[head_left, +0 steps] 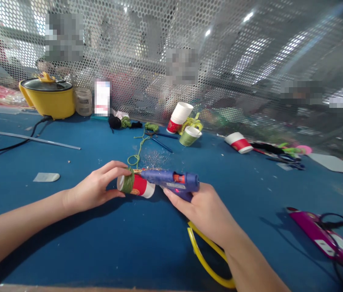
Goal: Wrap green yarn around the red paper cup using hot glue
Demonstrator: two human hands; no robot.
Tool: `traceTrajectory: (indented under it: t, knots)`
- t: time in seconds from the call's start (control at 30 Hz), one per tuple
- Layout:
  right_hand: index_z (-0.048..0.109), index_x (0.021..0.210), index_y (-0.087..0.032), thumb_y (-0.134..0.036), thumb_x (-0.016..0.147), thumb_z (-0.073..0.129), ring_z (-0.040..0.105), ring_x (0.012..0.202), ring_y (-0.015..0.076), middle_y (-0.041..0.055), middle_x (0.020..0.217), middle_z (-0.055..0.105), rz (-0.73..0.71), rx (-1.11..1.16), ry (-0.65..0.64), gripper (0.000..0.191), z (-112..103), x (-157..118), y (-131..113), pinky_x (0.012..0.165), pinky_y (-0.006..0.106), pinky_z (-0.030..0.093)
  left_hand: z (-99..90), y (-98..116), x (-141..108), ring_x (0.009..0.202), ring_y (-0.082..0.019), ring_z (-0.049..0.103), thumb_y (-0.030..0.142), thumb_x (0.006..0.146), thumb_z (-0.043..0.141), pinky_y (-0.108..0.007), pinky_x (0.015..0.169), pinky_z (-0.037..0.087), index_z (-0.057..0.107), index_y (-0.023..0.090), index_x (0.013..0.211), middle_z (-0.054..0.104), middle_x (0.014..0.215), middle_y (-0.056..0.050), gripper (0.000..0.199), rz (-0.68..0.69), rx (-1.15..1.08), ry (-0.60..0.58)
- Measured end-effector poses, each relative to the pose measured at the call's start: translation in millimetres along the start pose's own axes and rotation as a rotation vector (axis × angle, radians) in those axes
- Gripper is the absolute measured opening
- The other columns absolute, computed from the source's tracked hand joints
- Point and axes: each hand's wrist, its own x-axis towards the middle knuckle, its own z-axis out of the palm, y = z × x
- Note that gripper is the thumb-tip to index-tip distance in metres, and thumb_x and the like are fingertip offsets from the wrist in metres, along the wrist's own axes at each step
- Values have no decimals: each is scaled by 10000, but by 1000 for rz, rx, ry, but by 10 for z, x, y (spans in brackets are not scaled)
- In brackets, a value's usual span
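A red and white paper cup (140,185) lies on its side, green yarn (127,182) wound round one end. My left hand (100,184) grips that yarn-covered end between thumb and fingers. In my right hand (202,207) is a blue glue gun (171,178), a small red light glowing on its side. Its nozzle points left and reaches the yarn's edge on the cup; whether it touches is too small to tell. From near the cup, a loose green strand (133,159) trails back across the blue table (92,243). A yellow cable (203,259) loops below my right wrist.
Stacked cups (180,117), a green-wrapped cup (190,136) and pliers (161,142) stand or lie behind. Another cup (239,142) and scissors (290,159) are back right. A magenta device (320,235) lies right; a yellow pot (50,99) and lit phone (102,97) stand back left.
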Motion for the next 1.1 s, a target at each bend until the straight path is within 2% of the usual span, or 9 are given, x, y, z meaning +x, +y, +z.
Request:
traceTrajectory:
  t: [0.2,0.53,0.97,1.1]
  knots:
    - [679,759,-163,-278,774,539,637,601,177,19,687,705,15,-14,-16,182,-6,-12,-14,575,251,496,-3,4,15,1044,-227,541,253,790,637,-373,872,483,468,188,1130,543,1114,-119,385,-35,-48,37]
    - [671,742,-161,-265,766,548,618,582,162,15,668,695,16,-3,-33,163,-11,-14,-15,566,242,479,-13,-5,23,874,-195,572,315,772,651,-350,772,519,469,181,1126,553,1053,-94,420,-149,-134,10]
    - [635,670,-174,-267,771,538,594,552,146,-4,608,662,0,13,-50,168,8,-30,-27,532,227,471,-7,1,44,829,-191,615,332,738,675,-372,766,545,476,162,1093,580,1018,-89,441,-264,-301,27]
    - [651,718,-166,-278,766,544,594,558,151,6,639,676,15,2,-41,162,9,-24,-15,543,237,476,-9,-4,30,831,-192,611,322,739,676,-364,760,543,473,152,1101,577,1010,-91,448,-271,-301,18]
